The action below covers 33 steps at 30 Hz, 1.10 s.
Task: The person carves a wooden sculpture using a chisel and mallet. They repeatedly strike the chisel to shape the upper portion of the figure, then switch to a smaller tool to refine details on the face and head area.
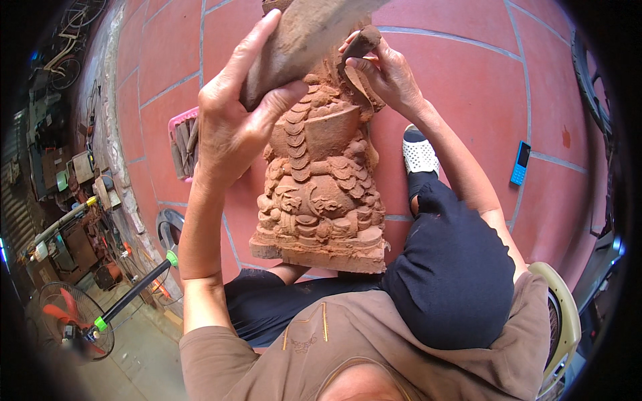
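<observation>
Gripping a wooden block (297, 50) in the wide-spread left hand (234, 115) and pinching a dark tool (362, 45) in the curled right hand (390, 72), both at upper centre. Below, running lengthwise top to bottom through the frame's centre: a carved reddish-brown figure (324, 144), apparently nearer the right hand, partly hidden by the block. Past its right edge, a white shoe (420, 156), then wide tiled floor (461, 87); leftward, a pink basket (181, 117).
</observation>
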Each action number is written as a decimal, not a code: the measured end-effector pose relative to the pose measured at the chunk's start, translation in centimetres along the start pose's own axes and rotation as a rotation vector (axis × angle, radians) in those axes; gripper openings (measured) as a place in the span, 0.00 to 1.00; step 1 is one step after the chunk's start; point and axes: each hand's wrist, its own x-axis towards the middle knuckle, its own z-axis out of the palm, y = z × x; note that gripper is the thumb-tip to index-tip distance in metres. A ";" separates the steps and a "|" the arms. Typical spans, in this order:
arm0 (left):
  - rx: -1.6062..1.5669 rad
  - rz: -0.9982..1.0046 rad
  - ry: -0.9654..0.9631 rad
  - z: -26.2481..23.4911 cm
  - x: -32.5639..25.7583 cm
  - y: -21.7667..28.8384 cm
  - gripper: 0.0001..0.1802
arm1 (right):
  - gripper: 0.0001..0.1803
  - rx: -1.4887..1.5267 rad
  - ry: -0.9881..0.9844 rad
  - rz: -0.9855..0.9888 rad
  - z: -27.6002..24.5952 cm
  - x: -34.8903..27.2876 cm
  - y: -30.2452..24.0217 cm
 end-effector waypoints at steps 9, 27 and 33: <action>0.465 0.328 -0.138 -0.6 2.1 1.6 0.40 | 0.17 0.031 -0.023 0.127 -0.2 -0.7 -0.1; 0.633 0.117 -0.392 -0.5 2.8 1.5 0.39 | 0.16 0.017 0.014 0.038 -0.2 -1.4 0.8; 0.464 0.309 -0.252 -0.2 2.7 0.9 0.40 | 0.16 0.124 0.055 0.125 0.2 -1.4 0.4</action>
